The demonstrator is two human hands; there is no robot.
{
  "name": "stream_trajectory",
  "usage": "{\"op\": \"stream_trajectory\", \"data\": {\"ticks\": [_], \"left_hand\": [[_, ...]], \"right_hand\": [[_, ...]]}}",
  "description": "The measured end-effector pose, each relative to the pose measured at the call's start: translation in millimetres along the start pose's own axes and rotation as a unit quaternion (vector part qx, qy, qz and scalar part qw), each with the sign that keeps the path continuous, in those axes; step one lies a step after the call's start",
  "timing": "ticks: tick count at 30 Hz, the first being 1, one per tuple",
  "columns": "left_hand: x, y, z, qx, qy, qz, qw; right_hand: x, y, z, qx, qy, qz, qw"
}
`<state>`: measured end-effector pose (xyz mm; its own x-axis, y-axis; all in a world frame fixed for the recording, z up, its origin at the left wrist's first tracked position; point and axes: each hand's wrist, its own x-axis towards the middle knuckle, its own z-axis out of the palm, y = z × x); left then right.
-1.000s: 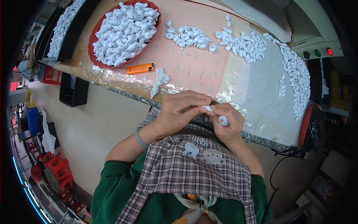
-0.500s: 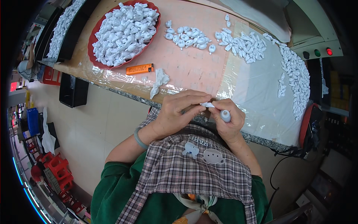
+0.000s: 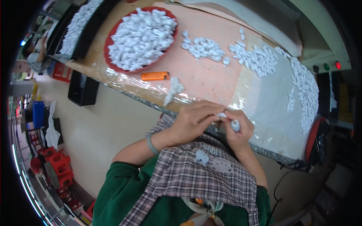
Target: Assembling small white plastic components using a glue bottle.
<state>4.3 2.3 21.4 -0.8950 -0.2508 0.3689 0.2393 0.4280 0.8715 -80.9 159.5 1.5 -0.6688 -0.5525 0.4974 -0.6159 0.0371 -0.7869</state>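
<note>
Above the table's front edge, both hands meet at a small white piece (image 3: 221, 114). My left hand (image 3: 193, 122) pinches it between thumb and fingers. My right hand (image 3: 241, 130) is closed around a light grey, rounded cylindrical tool (image 3: 235, 125), whose end sticks out of the grip; its kind does not show. The right fingertips touch or nearly touch the white piece, and its details are mostly covered by fingers. Beyond my left hand, a crumpled white cloth or tissue (image 3: 174, 91) lies on the table beside an orange lighter (image 3: 155, 76).
A red scalloped bowl (image 3: 109, 60) heaped with white pieces stands at the far left. Several loose groups (image 3: 254, 58) of white pieces spread toward the right. A machine housing with lit buttons (image 3: 332, 66) borders the far right. A black bin (image 3: 83, 90) sits beyond the table's left edge.
The whole view has shifted, with the table and bowl now farther right in the picture and blurred. My hands stay together around the white piece, with little visible change in grip.
</note>
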Motion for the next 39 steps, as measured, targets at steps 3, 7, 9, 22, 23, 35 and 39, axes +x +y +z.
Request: {"op": "stream_trajectory", "data": {"ticks": [3,7,9,22,23,35,39], "left_hand": [[0,-8,0,-0.068,-0.012,-0.031,0.997],[12,0,-23,-0.024,0.016,-0.014,0.999],[27,1,-46,0.057,0.065,0.025,0.996],[102,-30,-153,0.444,0.084,0.119,0.884],[108,-30,-147,0.452,0.061,0.135,0.88],[141,-76,-164,0.596,0.006,0.056,0.801],[142,-66,-153,0.603,0.036,0.112,0.789]], "right_hand": [[1,2,2,-0.018,0.008,0.025,0.999],[13,-6,-2,0.017,-0.008,0.044,0.999],[17,-8,-11,0.015,0.019,0.047,0.999],[21,-3,-17,-0.042,-0.022,0.01,0.999],[20,-3,-17,-0.045,-0.021,0.009,0.999],[17,1,-20,-0.049,-0.001,0.036,0.998],[19,7,-19,-0.037,-0.009,0.027,0.999]]}}
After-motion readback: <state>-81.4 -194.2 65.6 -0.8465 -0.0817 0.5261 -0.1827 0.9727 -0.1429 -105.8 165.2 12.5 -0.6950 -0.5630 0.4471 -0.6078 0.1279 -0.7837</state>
